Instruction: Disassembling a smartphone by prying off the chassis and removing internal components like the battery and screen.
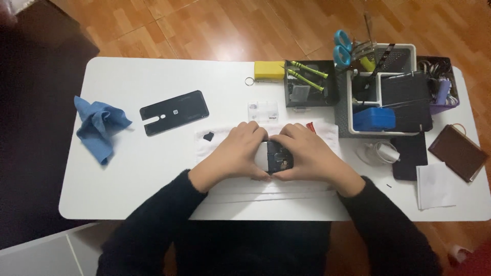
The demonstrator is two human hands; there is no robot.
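Both hands are wrapped around an opened-up phone (279, 156) right in the middle of the white table (153, 76), over a pale white mat (220, 140). The left hand (238, 151) curls around the phone's left end with the fingers bent over the top edge, and the right hand (307, 153) does the same on the other end, so each one has a closed grip on it and only the dark inner middle of the phone shows between them. Just up from the hands sits a small clear plastic box (263, 110), flat and see-through, and a yellow rectangular block (269, 70) with a metal ring (249, 81) beside it near the far edge. The phone's black back cover (174, 112) lies well off to the left, and further left there's a crumpled blue cloth (97, 125). A tiny black piece (208, 136) rests on the mat near the left hand. To the right is a black tray (310, 84) holding green-handled screwdrivers (306, 74), then a white organiser (381, 89) with a blue box (374, 119) in it and blue-handled scissors (341, 48) sticking out. A brown wallet-like case (458, 152) and a white sheet of paper (434, 185) sit at the far right corner.
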